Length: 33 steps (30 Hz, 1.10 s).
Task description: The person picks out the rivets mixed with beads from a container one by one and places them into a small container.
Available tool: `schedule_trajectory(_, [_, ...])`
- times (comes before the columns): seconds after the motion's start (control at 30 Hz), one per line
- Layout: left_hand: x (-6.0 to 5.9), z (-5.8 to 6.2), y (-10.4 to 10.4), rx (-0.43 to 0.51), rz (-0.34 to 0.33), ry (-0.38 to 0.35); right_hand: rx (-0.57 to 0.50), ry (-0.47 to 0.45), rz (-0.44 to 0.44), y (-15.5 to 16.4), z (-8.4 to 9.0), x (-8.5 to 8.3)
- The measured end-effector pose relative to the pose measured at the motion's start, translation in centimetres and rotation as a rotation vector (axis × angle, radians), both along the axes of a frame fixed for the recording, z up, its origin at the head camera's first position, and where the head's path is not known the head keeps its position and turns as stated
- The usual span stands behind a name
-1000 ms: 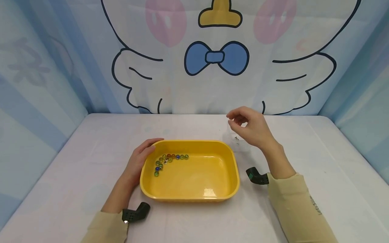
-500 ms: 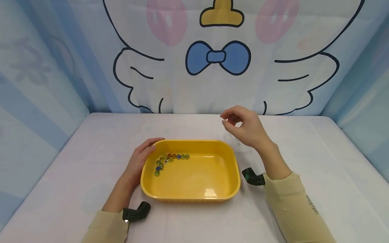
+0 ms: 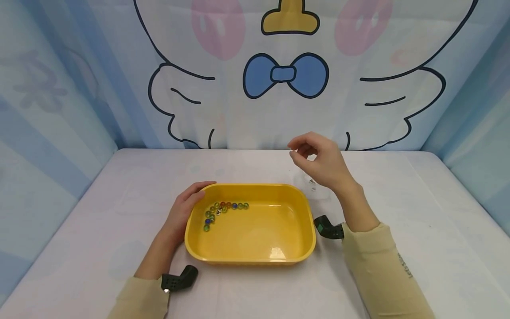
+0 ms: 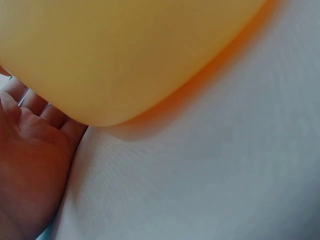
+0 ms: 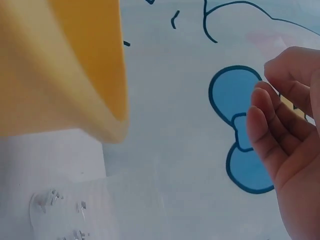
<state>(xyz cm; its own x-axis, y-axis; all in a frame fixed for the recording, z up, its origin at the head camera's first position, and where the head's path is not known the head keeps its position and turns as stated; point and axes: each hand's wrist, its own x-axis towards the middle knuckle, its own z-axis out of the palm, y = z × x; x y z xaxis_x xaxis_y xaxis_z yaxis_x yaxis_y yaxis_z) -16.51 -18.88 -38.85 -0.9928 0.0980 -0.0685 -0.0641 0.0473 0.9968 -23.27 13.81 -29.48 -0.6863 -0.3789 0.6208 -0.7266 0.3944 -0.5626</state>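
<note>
A yellow tray [image 3: 255,239] sits on the table, several coloured glass marbles [image 3: 240,206] lying along its far-left inside corner. My left hand [image 3: 182,210] holds the tray's left end, thumb at the rim and fingers along the outer wall. In the left wrist view, those fingers [image 4: 37,107] run behind the tray wall. My right hand [image 3: 320,161] hovers beyond the tray's right far corner, thumb and forefinger tips close together, other fingers loosely bent. Nothing shows between its fingertips in the head or right wrist view. Below it lies a clear plastic container [image 5: 75,210] with small shiny pieces.
The table [image 3: 418,235] has a white cloth. A curtain [image 3: 279,115] with a cartoon bow tie hangs right behind its far edge, close to my right hand. Blue striped curtains [image 3: 48,133] stand at the sides. A small silvery piece [image 3: 218,212] lies among the marbles.
My right hand has moved a little left and slightly up, over the clear container. The left hand, the tray and the marbles have stayed in place.
</note>
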Motion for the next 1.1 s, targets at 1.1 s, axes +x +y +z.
schedule_trajectory(1.1, [-0.2, -0.3, -0.2, -0.008, -0.003, 0.012, 0.093, 0.066, 0.173, -5.8, -0.8, 0.0])
